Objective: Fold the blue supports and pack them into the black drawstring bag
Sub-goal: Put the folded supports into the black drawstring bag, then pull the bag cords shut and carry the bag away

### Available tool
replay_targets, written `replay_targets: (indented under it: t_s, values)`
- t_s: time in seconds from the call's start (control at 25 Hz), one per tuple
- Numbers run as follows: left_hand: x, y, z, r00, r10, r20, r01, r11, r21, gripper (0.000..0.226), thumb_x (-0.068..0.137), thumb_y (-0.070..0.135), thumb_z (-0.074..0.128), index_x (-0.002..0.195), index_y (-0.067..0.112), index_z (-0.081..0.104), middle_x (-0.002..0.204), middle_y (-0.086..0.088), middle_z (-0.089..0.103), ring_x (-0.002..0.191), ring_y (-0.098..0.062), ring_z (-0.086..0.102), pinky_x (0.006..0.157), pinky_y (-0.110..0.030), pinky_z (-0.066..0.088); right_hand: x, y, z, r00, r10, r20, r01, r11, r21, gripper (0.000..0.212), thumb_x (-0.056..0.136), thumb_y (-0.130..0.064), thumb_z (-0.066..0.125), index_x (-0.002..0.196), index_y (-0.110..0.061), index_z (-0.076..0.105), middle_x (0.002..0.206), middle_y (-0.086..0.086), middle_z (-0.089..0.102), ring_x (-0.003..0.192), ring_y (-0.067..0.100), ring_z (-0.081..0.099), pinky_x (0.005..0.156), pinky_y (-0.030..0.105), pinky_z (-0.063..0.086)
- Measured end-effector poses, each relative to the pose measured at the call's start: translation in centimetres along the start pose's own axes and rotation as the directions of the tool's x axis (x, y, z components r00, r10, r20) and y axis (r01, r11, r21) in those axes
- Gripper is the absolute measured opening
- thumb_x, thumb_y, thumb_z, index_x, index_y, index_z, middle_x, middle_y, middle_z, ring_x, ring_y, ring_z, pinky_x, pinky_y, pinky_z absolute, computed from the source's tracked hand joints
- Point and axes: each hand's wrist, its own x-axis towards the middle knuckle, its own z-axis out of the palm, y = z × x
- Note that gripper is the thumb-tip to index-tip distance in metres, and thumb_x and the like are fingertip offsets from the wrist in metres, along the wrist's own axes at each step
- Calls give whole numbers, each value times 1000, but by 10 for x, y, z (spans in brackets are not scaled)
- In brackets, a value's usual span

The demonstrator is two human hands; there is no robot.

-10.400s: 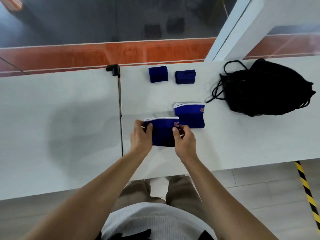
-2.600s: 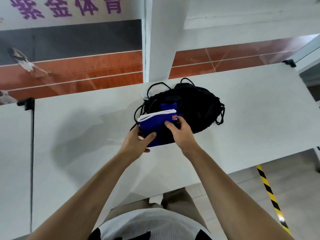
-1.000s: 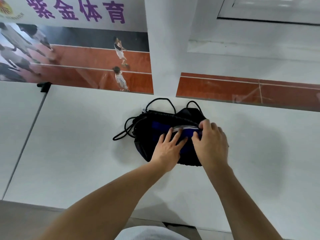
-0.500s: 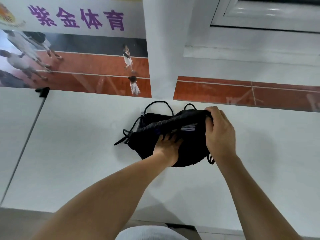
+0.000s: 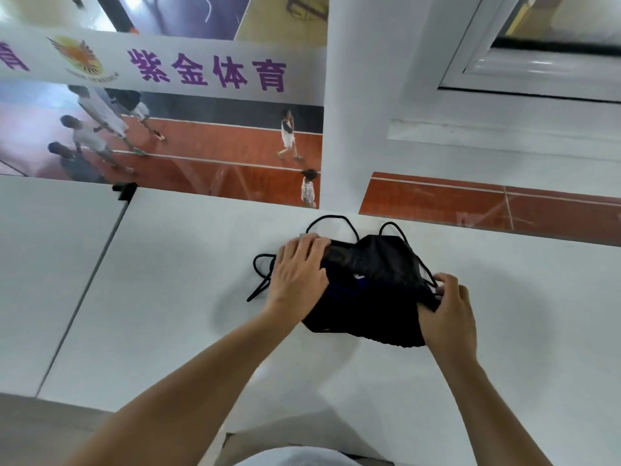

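Closing step, I'd say: left hand [image 5: 299, 274] grips black drawstring fabric bag [image 5: 379, 297] at 9 o'clock, right hand [image 5: 447, 311] pinches 3 o'clock corner; next, cinch cords [image 5: 331, 217].

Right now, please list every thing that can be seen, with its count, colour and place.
table: two tops, white, joined at left
black drawstring bag: one, black, on the table, centre-right
blue support: one sliver showing, dark blue, in the bag's mouth
clamp: one, black, far end of the joint
banner: one, white with purple characters, beyond the table
pillar: one, white, behind the bag
left hand: one, grips the bag's left end
right hand: one, fingers pinch the bag's right edge
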Motion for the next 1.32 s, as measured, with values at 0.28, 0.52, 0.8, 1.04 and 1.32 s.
replay_targets:
  t_s: [0.28,0.52,0.8,1.04,1.32]
  values:
    - [-23,-73,-9,845,-325,425,429,886,-177,26,93,26,58,116,23,46,107,1,68,103,-29,62,94,-41,41,2,-4,-9,995,60,-81,-55,997,61,15,94,-13,54,107,-19,60,99,6,56,78,34,58,68,42,50]
    - [-31,-63,-24,788,-380,485,548,792,-269,14,97,18,49,95,7,57,89,-9,63,83,-31,63,70,-43,52,7,-27,-14,999,51,20,-50,998,-41,15,98,-26,48,88,-18,56,69,6,62,66,35,58,66,46,52]
    - [-53,-89,-82,720,-503,478,687,416,-596,21,99,7,34,93,13,52,76,-8,55,57,-20,57,54,-32,48,-21,-56,-3,991,51,128,-55,998,23,20,98,-29,47,89,-19,61,73,7,64,71,36,60,65,40,50]
    - [-93,-147,-145,732,-511,450,650,326,-686,13,93,8,67,85,-3,65,69,-12,55,48,-21,54,67,-39,54,-41,-59,-26,984,18,179,-14,1000,-21,23,89,-34,65,74,-17,68,64,4,66,67,30,60,60,36,46]
    - [-105,-167,-180,782,-286,554,599,101,-794,25,103,27,51,92,8,62,87,-9,70,62,-23,63,68,-35,55,-68,-59,-57,904,-5,428,-120,957,263,25,93,-39,68,89,-17,78,63,6,40,61,21,34,58,32,26]
